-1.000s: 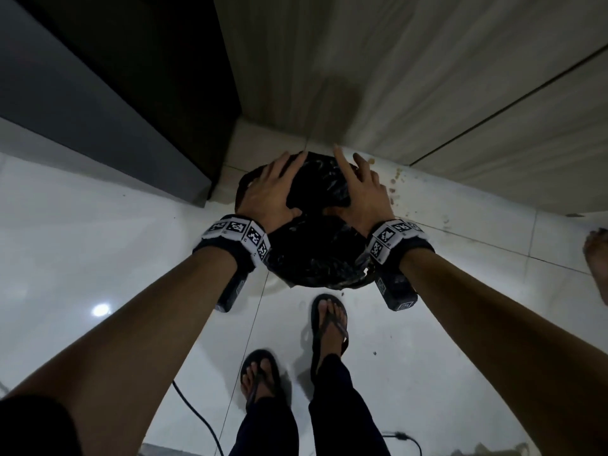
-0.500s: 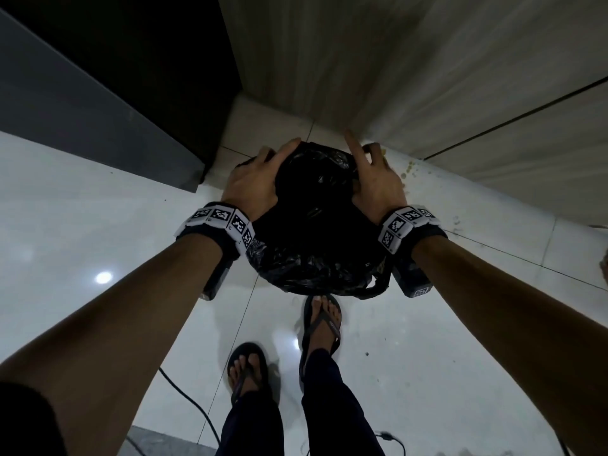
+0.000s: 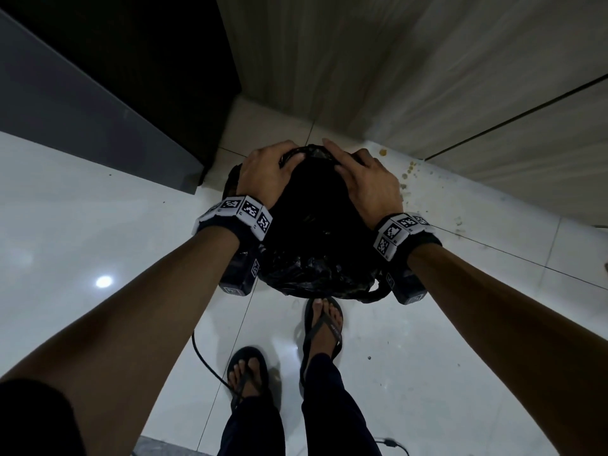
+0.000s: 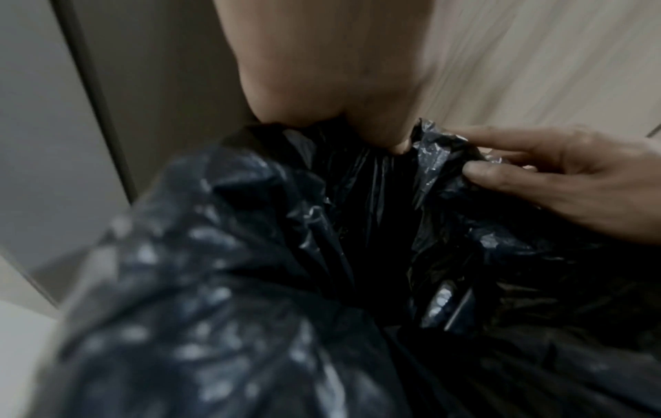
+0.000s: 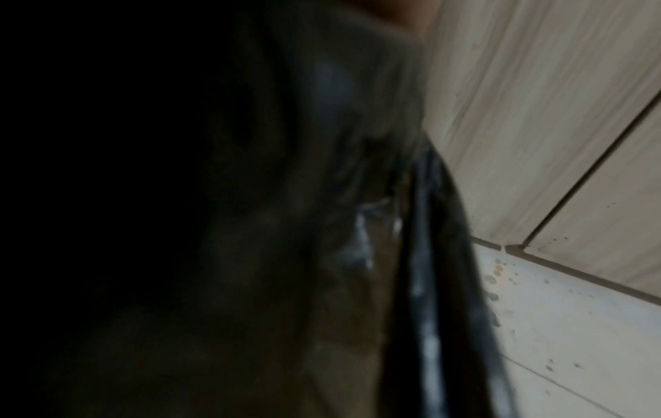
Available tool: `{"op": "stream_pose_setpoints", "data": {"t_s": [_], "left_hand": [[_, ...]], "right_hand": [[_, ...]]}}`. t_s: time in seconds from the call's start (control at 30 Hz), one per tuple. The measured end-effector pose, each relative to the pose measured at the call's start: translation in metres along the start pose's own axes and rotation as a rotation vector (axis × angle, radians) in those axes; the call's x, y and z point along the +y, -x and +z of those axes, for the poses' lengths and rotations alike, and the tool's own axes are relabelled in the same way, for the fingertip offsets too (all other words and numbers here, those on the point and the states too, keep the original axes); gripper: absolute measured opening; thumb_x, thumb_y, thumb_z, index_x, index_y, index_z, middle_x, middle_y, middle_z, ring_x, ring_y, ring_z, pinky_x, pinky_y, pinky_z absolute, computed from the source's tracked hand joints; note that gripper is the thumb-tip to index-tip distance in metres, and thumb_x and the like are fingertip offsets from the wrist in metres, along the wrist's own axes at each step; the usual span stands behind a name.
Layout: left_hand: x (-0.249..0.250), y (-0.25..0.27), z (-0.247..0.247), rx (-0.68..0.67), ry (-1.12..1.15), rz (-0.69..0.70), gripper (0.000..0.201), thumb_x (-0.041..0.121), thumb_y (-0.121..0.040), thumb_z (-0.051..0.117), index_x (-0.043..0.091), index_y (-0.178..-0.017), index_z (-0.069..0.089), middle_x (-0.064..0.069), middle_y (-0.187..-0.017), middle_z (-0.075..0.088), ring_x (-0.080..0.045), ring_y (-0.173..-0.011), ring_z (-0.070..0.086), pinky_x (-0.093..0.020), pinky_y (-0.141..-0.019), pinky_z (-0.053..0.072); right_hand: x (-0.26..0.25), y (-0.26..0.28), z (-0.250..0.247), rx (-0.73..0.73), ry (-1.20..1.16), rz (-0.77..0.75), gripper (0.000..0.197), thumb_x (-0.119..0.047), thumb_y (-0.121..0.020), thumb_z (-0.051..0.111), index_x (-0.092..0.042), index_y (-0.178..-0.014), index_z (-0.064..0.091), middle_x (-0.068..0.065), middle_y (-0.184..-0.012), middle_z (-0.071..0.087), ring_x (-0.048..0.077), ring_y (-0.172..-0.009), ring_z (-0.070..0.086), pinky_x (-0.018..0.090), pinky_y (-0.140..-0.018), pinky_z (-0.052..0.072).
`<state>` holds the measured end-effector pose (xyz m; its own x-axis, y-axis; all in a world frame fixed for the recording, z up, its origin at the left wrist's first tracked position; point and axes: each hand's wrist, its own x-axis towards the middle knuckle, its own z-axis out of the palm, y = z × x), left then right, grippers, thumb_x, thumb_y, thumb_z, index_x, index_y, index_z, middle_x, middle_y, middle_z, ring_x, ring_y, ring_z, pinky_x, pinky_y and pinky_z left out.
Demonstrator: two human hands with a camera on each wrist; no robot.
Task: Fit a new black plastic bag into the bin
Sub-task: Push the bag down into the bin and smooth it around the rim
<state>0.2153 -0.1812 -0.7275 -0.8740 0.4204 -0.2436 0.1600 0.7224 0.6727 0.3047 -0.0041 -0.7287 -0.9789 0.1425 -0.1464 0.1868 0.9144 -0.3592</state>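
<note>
The black plastic bag point(image 3: 312, 258) is draped over the bin on the floor and hides nearly all of it. Only a dark edge of the bin point(image 3: 231, 179) shows at the left. Both hands are at the bag's far rim. My left hand point(image 3: 279, 159) curls its fingers over the bag's edge. My right hand point(image 3: 339, 159) is close beside it, and in the left wrist view the right hand point(image 4: 475, 158) pinches a crinkled fold of the bag point(image 4: 440, 147) between thumb and fingers. The right wrist view is dark and blurred, filled by bag plastic point(image 5: 429, 254).
A dark cabinet point(image 3: 131, 93) stands at the left, and a wood-look tiled wall point(image 3: 394, 77) runs right behind the bin. Brown specks point(image 3: 408, 172) dot the white floor to the right. My sandalled feet point(image 3: 322, 324) stand just before the bin, with a black cable point(image 3: 204, 360) beside them.
Both hands slid from lying spread on top of the bag to its far rim. Their fingers now curl on the bag's edge.
</note>
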Motion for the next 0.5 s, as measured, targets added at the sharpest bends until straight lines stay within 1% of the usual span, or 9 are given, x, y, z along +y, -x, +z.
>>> {"op": "stream_pose_setpoints", "data": {"t_s": [0.07, 0.1, 0.2, 0.27, 0.33, 0.37, 0.4, 0.43, 0.5], "left_hand": [[-0.001, -0.001, 0.002, -0.002, 0.018, -0.009, 0.026, 0.04, -0.094, 0.05, 0.022, -0.102, 0.068, -0.001, -0.093, 0.073, -0.021, -0.088, 0.066, -0.033, -0.077, 0.052], [-0.003, -0.001, 0.003, -0.014, 0.036, -0.019, 0.027, 0.041, -0.093, 0.051, 0.022, -0.102, 0.068, -0.001, -0.094, 0.073, -0.021, -0.089, 0.066, -0.033, -0.078, 0.053], [-0.009, 0.002, 0.0, -0.037, 0.086, -0.075, 0.037, 0.05, -0.09, 0.05, 0.021, -0.105, 0.068, -0.003, -0.098, 0.074, -0.023, -0.093, 0.068, -0.039, -0.083, 0.055], [-0.017, 0.013, -0.004, -0.031, 0.067, -0.098, 0.039, 0.047, -0.092, 0.05, 0.019, -0.115, 0.064, -0.007, -0.107, 0.073, -0.027, -0.099, 0.067, -0.04, -0.087, 0.054], [-0.027, 0.03, -0.004, -0.019, 0.03, -0.103, 0.038, 0.035, -0.096, 0.051, 0.016, -0.129, 0.056, -0.011, -0.12, 0.067, -0.031, -0.109, 0.063, -0.039, -0.091, 0.051], [-0.031, 0.04, -0.004, -0.019, 0.026, -0.117, 0.041, 0.03, -0.096, 0.051, 0.016, -0.134, 0.051, -0.012, -0.126, 0.064, -0.032, -0.113, 0.06, -0.038, -0.093, 0.049], [-0.034, 0.05, -0.005, -0.026, 0.032, -0.149, 0.044, 0.026, -0.096, 0.052, 0.017, -0.138, 0.046, -0.012, -0.13, 0.061, -0.032, -0.116, 0.058, -0.038, -0.095, 0.047], [-0.037, 0.057, -0.004, -0.04, 0.047, -0.197, 0.048, 0.022, -0.095, 0.052, 0.018, -0.142, 0.042, -0.012, -0.133, 0.059, -0.032, -0.119, 0.056, -0.037, -0.098, 0.045], [-0.043, 0.062, 0.0, -0.08, 0.119, -0.314, 0.054, 0.018, -0.092, 0.054, 0.02, -0.144, 0.04, -0.011, -0.137, 0.057, -0.031, -0.123, 0.054, -0.034, -0.103, 0.041]], "right_hand": [[0.004, 0.0, -0.001, 0.0, -0.051, 0.044, 0.05, -0.036, -0.096, 0.038, -0.043, -0.145, 0.034, 0.005, -0.096, 0.061, 0.029, -0.078, 0.061, 0.033, -0.061, 0.045], [0.005, 0.0, -0.001, 0.002, -0.066, 0.057, 0.051, -0.034, -0.096, 0.041, -0.042, -0.145, 0.035, 0.005, -0.094, 0.062, 0.03, -0.076, 0.062, 0.031, -0.062, 0.042], [0.007, 0.005, -0.005, -0.002, -0.094, 0.085, 0.052, -0.027, -0.098, 0.039, -0.039, -0.148, 0.031, 0.009, -0.097, 0.065, 0.029, -0.075, 0.061, 0.03, -0.062, 0.035], [0.007, 0.016, -0.008, -0.007, -0.141, 0.095, 0.054, -0.024, -0.1, 0.036, -0.037, -0.151, 0.025, 0.012, -0.11, 0.062, 0.03, -0.078, 0.062, 0.031, -0.061, 0.038], [0.008, 0.032, -0.009, -0.02, -0.185, 0.132, 0.056, -0.027, -0.1, 0.032, -0.038, -0.152, 0.016, 0.013, -0.125, 0.056, 0.032, -0.081, 0.062, 0.036, -0.064, 0.048], [0.008, 0.041, -0.008, -0.025, -0.198, 0.175, 0.057, -0.027, -0.101, 0.032, -0.041, -0.152, 0.012, 0.014, -0.128, 0.054, 0.033, -0.082, 0.062, 0.039, -0.066, 0.052], [0.008, 0.049, -0.006, -0.022, -0.21, 0.22, 0.059, -0.024, -0.101, 0.033, -0.043, -0.152, 0.01, 0.014, -0.128, 0.054, 0.034, -0.081, 0.062, 0.041, -0.067, 0.054], [0.009, 0.054, -0.004, -0.012, -0.229, 0.258, 0.061, -0.02, -0.101, 0.035, -0.044, -0.152, 0.009, 0.015, -0.12, 0.058, 0.033, -0.078, 0.062, 0.042, -0.067, 0.054], [0.01, 0.059, 0.001, 0.022, -0.281, 0.302, 0.068, -0.01, -0.098, 0.038, -0.044, -0.151, 0.013, 0.017, -0.091, 0.065, 0.029, -0.066, 0.059, 0.042, -0.065, 0.054]]}}
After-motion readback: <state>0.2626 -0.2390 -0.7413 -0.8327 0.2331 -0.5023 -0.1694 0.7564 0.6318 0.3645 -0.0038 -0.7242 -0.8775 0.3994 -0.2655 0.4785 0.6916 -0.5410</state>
